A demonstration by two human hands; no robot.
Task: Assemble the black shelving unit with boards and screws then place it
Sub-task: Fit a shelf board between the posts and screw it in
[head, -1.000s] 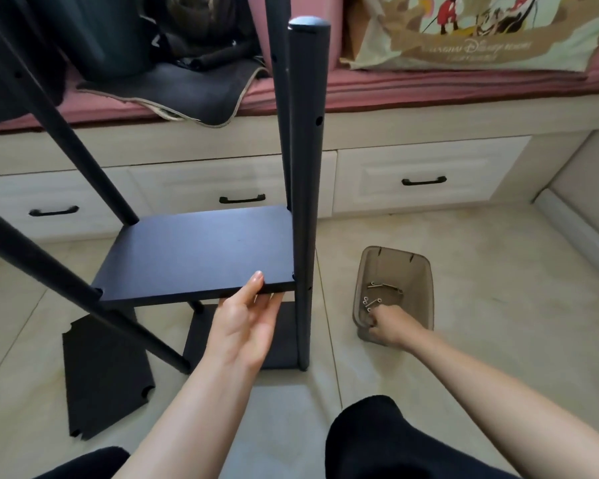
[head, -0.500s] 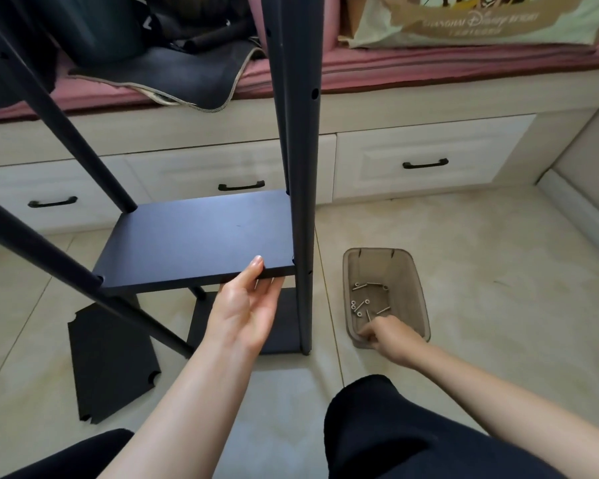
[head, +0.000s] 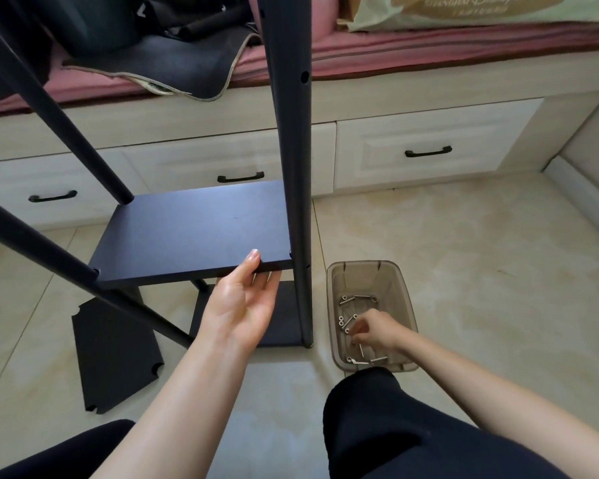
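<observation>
The part-built black shelving unit of round metal posts (head: 293, 160) is standing on the pale tiled floor (head: 464, 254), its flat black rectangular shelf board (head: 194, 233) sitting between the posts. A loose notched black board (head: 115, 354) is lying on the floor, left of the unit. The translucent brown plastic bin (head: 408, 302) is resting just right of the unit's near post. The left hand (head: 242, 302) is supporting the shelf board's front edge, thumb on top, fingers beneath. The right hand (head: 374, 330) is reaching into the bin, fingertips pinching among the silver metal screws (head: 357, 299).
</observation>
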